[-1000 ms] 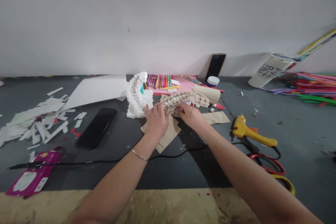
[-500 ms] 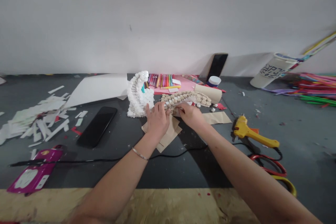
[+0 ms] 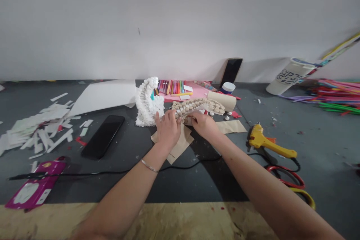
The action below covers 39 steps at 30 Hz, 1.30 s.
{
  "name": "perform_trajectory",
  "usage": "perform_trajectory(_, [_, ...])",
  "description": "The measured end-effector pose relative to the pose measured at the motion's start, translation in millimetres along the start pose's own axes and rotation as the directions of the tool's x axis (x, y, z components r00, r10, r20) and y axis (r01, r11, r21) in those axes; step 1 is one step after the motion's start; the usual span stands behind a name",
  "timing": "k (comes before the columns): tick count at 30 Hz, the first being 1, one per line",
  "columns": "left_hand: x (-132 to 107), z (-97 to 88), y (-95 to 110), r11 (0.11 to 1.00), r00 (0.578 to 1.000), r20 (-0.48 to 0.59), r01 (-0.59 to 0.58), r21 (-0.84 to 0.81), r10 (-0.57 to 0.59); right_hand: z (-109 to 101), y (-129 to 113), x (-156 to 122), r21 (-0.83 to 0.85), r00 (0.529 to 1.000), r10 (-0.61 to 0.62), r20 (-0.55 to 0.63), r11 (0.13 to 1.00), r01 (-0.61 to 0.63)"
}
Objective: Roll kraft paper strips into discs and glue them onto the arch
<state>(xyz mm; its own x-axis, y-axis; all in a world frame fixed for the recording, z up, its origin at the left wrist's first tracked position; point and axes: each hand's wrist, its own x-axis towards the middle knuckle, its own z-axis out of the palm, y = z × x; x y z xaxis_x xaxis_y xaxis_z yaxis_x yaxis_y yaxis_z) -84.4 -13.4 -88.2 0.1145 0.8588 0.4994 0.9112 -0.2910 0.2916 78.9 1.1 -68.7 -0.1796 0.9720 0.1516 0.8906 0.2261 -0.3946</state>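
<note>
A curved tan strip covered in small round paper discs (image 3: 201, 105) lies on brown paper pieces (image 3: 180, 143) at the table's middle. My left hand (image 3: 168, 129) rests against its near left end, fingers together and bent over the strip. My right hand (image 3: 204, 123) pinches the strip's underside just right of that. A white sculpture of the same scaly build (image 3: 147, 102) stands upright directly left of my left hand. A cardboard tube (image 3: 225, 100) lies behind the strip's far end.
A black phone (image 3: 103, 136) lies left of centre, white paper scraps (image 3: 42, 129) further left. A yellow glue gun (image 3: 267, 144) and red-handled scissors (image 3: 287, 180) lie right. Coloured markers (image 3: 173, 86), a second phone (image 3: 231, 71) and a tipped cup (image 3: 289, 75) line the wall. A black cable (image 3: 112, 172) crosses the front.
Both hands stay on the disc-covered strip with only tiny finger shifts; the small shifts in the picture come from my head moving.
</note>
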Motion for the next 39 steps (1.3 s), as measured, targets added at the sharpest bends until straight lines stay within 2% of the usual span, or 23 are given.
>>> perform_trajectory(15, [-1.4, 3.0, -1.6, 1.0, 1.0, -0.013, -0.004, -0.004, 0.004, 2.0, 3.7, -0.6, -0.006, 0.998, 0.041, -0.037, 0.999, -0.042])
perform_trajectory(23, [-1.4, 2.9, -2.3, 1.0, 1.0, 0.003, 0.0, -0.009, 0.0, 2.0, 3.2, -0.3, -0.016, 1.0, 0.019, -0.001, 1.0, -0.019])
perform_trajectory(29, [0.0, 2.1, 0.3, 1.0, 1.0, -0.015, 0.002, -0.001, -0.002, -12.9, 2.9, -4.8, 0.005, 0.999, 0.035, -0.039, 0.999, -0.035])
perform_trajectory(32, [1.5, -1.6, 1.8, 1.0, 0.999, -0.051, 0.015, -0.007, -0.016, -27.0, 8.9, -21.6, 0.024, 0.997, 0.041, -0.072, 0.999, -0.04])
perform_trajectory(35, [2.9, -7.8, 3.0, 0.998, 0.993, -0.12, -0.015, -0.055, 0.008, -37.6, 16.6, -52.6, 0.028, 0.997, 0.059, -0.049, 0.998, -0.057])
perform_trajectory(37, [3.5, -11.9, 5.2, 0.991, 0.989, -0.133, -0.083, -0.107, 0.069, -40.5, 20.8, -76.5, -0.015, 0.996, 0.086, -0.011, 0.996, -0.086])
perform_trajectory(39, [3.3, -15.2, 10.3, 0.966, 0.979, -0.081, -0.199, -0.166, 0.188, -40.4, 24.1, -97.8, -0.048, 0.998, 0.053, 0.016, 0.998, -0.052])
